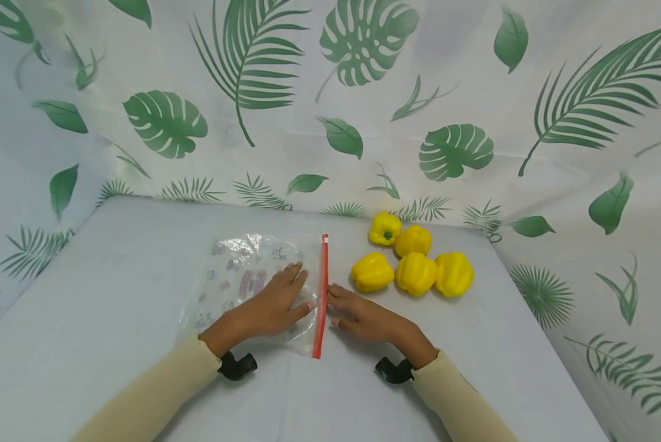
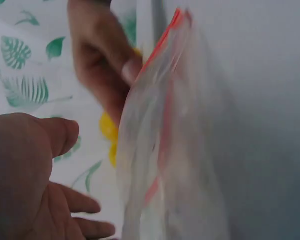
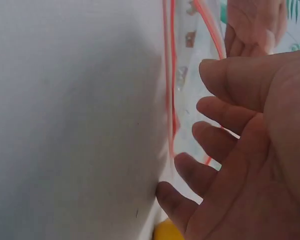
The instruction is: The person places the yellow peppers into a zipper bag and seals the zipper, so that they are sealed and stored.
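Observation:
A clear plastic zip bag (image 1: 233, 252) with a red seal strip (image 1: 324, 276) along its right edge lies flat on the table. My left hand (image 1: 275, 304) is over the bag's right part, fingers spread and thumb toward the strip. On the strip's other side, my right hand (image 1: 366, 316) has its fingertips right at the red edge. In the right wrist view, two red lips of the bag's mouth (image 3: 172, 75) stand apart, and the right fingers (image 3: 217, 142) are loosely bent beside them. The left wrist view shows the left palm (image 2: 25, 175) facing the raised bag mouth, nothing in its grasp.
Several yellow bell peppers (image 1: 416, 274) sit in a group right of the bag, beyond the right hand. Behind the white table (image 1: 115, 294) hangs a leaf-print cloth (image 1: 286, 123), which also runs along both sides. Dark wrist cameras (image 1: 394, 371) are strapped under both wrists.

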Available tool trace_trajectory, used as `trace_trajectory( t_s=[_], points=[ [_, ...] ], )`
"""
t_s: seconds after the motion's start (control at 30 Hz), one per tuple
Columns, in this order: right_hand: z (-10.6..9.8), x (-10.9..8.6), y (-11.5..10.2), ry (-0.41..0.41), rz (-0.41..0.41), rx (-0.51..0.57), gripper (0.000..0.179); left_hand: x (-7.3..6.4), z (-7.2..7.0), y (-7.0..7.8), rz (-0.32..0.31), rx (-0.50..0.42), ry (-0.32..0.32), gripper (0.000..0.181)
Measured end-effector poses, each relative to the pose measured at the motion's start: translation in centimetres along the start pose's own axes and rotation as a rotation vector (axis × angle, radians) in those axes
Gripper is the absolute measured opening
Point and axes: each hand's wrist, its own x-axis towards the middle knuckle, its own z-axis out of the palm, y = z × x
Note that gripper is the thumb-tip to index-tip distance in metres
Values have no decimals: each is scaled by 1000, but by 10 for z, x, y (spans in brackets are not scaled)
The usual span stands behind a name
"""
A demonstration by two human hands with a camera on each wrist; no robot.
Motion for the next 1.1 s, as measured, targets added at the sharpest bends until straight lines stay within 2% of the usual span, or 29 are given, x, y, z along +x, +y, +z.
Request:
trace_trajectory(
  t_s=[0.17,0.27,0.47,0.57,0.7,0.8,0.93,1.1],
  points=[
    [4,4,0,-21,-14,-24,51,5,17,9,-12,62,4,86],
    [5,6,0,-26,-45,-63,50,4,22,9,-65,81,3,94],
    [3,7,0,-16,-67,-104,51,1,24,7,-166,30,11,105],
    [2,8,2,-21,-65,-104,51,-1,24,6,-201,5,35,109],
    [2,8,4,-32,-69,-101,51,-1,25,4,-259,42,76,113],
    [3,9,5,-36,-63,-102,52,-1,26,2,-279,71,101,108],
    [5,9,6,-39,-61,-99,53,-1,26,1,-248,76,114,97],
    [6,8,6,-46,-67,-95,54,-7,25,0,-157,70,134,91]
  ],
)
